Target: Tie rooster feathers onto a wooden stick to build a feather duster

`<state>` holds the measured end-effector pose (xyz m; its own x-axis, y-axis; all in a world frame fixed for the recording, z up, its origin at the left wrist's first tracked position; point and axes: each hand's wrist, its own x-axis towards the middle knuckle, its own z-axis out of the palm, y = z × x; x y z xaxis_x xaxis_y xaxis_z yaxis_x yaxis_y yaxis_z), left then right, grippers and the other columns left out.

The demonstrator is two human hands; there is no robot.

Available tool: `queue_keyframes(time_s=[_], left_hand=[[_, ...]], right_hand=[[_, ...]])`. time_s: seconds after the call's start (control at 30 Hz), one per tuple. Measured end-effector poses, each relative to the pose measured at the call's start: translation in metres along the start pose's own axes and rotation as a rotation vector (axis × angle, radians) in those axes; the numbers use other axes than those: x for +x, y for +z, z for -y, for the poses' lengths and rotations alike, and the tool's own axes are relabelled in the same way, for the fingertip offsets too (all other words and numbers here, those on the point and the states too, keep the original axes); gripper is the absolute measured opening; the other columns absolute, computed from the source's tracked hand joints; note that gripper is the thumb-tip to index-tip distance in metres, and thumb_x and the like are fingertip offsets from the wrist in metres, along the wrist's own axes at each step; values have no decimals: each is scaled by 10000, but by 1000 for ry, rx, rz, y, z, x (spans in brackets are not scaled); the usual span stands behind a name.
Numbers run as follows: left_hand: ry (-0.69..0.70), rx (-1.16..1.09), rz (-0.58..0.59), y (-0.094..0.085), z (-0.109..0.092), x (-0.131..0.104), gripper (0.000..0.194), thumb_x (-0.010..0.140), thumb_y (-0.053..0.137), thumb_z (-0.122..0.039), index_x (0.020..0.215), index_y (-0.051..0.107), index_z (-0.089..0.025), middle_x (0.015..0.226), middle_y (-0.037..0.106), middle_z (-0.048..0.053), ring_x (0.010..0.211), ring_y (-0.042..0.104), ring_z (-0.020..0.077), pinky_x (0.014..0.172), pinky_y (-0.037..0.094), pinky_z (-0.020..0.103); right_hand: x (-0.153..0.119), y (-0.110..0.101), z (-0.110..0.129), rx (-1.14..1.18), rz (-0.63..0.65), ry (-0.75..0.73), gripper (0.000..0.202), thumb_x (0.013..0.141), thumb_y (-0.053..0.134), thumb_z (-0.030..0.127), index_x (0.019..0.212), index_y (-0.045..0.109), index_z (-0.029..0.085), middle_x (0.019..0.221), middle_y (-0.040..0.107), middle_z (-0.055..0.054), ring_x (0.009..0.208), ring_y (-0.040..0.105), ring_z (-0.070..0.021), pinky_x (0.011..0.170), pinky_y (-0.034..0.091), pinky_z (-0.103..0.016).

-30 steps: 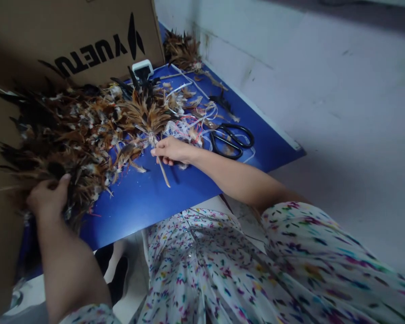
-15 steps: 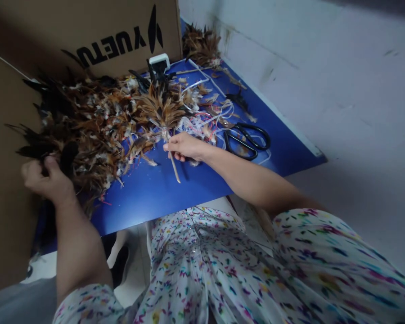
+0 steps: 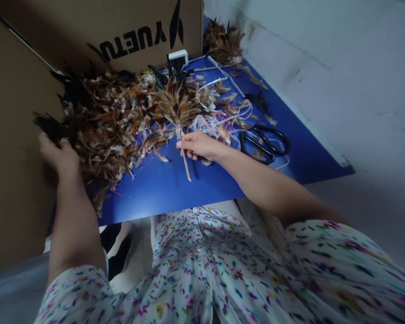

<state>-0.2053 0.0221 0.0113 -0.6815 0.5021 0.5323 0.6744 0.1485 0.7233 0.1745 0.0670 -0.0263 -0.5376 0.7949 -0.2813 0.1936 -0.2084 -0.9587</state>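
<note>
Left hand [image 3: 61, 157] is shifting at the loose brown-black feather pile [image 3: 119, 128], grip unclear, while right hand [image 3: 201, 144], fingers staying clamped on the brown-feathered wooden stick [image 3: 186, 170] over the blue tabletop [image 3: 148, 191], is seemingly steadying it.

PLACE: craft workspace, home or workshop unclear | middle: flat blue tabletop [image 3: 141, 195] | left of middle: heaped loose brown-and-black feathers [image 3: 103, 130] | right of middle: black loop-handled scissors [image 3: 265, 144]; tangled white-and-red plastic strings [image 3: 207, 123] | upper left: large brown cardboard box [image 3: 135, 18], black lettering | upper right: pale, flat, stained wall [image 3: 340, 54]
</note>
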Motion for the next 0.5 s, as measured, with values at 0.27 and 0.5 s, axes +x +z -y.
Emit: queue_keyframes(time_s=[0.27, 0.5], left_hand=[[227, 507, 231, -4, -3, -24, 101, 770, 640, -215, 705, 575, -173, 685, 373, -8, 834, 528, 245, 969, 436, 501], [36, 645, 342, 24, -5, -17, 486, 644, 756, -186, 495, 294, -211, 531, 155, -74, 661, 389, 179, 906, 430, 454]], right_hand=[[3, 0, -5, -21, -18, -25, 339, 941, 606, 182, 605, 582, 141, 492, 576, -3, 348, 437, -45, 306, 336, -173], [3, -1, -5, -22, -8, -22, 331, 944, 606, 187, 616, 581, 149, 482, 578, 2, 340, 436, -42, 313, 338, -165]])
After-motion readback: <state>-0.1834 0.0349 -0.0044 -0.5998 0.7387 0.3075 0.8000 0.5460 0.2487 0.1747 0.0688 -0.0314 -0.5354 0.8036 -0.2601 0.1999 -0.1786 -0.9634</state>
